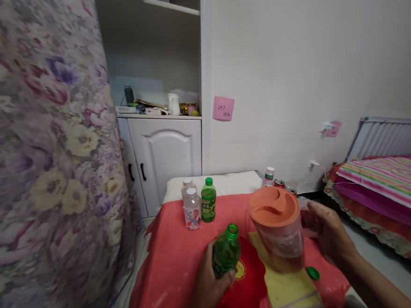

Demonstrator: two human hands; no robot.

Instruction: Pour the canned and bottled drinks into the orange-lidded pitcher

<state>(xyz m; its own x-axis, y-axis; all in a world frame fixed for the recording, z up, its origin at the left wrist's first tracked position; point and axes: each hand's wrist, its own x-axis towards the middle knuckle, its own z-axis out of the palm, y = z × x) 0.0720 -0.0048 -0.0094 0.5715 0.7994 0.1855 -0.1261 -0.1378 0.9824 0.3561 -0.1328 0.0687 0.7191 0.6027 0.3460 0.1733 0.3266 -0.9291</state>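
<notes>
My left hand [210, 282] is wrapped around a green plastic bottle [227, 250], its mouth uncapped and its body tilted slightly. Below this bottle lies a red scalloped plate [252, 287]. With my right hand [328, 232] I grip the handle of a clear pitcher [282, 242] with an orange lid [273, 206]; some liquid shows inside. The pitcher is over a yellow cloth [288, 289], and I cannot tell whether it touches it. A loose green cap [313, 272] lies to the right of the cloth.
A capped green bottle [209, 200] and two clear bottles [192, 210] stand on the red-covered table [163, 260]. Behind the pitcher are a white-capped bottle [269, 176] and cans [279, 183]. A floral curtain [51, 160] hangs left; a bed [387, 193] is at right.
</notes>
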